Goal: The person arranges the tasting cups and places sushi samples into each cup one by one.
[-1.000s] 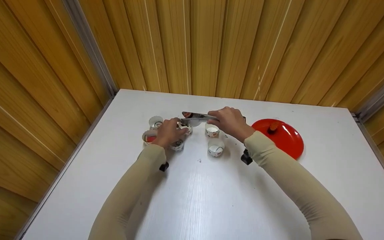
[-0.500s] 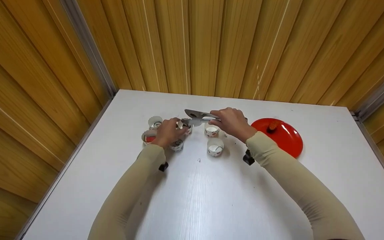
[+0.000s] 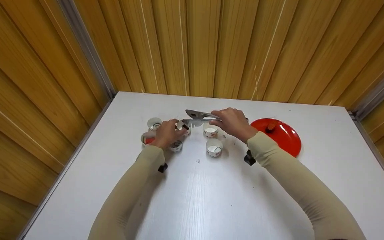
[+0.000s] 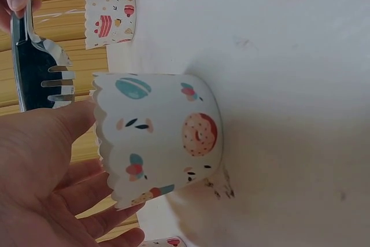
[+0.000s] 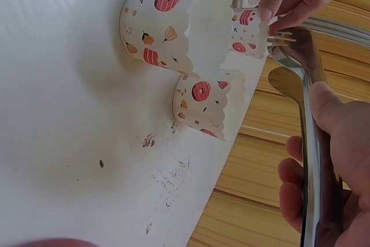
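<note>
My left hand (image 3: 167,133) pinches the rim of a paper baking cup (image 4: 162,122) printed with doughnuts, which stands on the table. Inside that cup in the head view is a small white-and-dark piece (image 3: 182,125), partly hidden by my fingers. My right hand (image 3: 232,122) grips metal serving tongs (image 5: 311,137), one arm fork-tined and the other a flat blade. The tongs' ends are spread apart beside the held cup, with nothing between them. The tines reach close to my left fingertips.
Two more paper cups (image 3: 214,148) stand right of the held one. Several filled cups (image 3: 154,122) cluster around my left hand. A red plate (image 3: 288,141) at the right bears a dark-wrapped, orange-topped piece (image 3: 270,127). Dark crumbs (image 5: 149,140) dot the white table (image 3: 212,200).
A dark, orange-topped piece between the tongs' ends one second ago is gone from them. The tongs have spread and moved slightly right. My left hand stays at the cup.
</note>
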### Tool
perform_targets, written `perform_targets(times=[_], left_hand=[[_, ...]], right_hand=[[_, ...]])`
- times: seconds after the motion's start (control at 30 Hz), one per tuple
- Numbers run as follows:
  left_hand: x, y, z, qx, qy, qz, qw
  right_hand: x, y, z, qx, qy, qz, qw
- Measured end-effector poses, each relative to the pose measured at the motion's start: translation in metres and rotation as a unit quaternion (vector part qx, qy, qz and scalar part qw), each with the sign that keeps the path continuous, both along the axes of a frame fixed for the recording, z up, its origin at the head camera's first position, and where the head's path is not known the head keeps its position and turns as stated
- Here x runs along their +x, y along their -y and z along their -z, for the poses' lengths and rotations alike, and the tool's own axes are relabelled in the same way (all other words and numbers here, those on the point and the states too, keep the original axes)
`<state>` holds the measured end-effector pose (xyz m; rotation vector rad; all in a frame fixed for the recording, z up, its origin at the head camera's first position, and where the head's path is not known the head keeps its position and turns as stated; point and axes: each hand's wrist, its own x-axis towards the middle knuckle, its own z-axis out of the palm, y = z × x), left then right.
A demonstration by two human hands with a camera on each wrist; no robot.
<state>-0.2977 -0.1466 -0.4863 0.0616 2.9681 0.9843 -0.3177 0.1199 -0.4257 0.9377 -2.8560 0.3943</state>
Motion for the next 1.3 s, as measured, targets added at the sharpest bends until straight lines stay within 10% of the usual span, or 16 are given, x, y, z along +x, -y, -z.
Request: perform_targets(times=[0.63, 1.3], left_hand=[[-0.002, 0.005, -0.008, 0.006, 0.004, -0.003, 1.0000], [-0.005, -0.020, -0.022, -0.018, -0.089, 0.058, 0.9942]], right_hand=[[0.001, -0.034, -0.009, 0.010, 0.008, 0.024, 1.000], [0.003, -0.097, -0.013, 0.010, -0.008, 0.075, 0.997]])
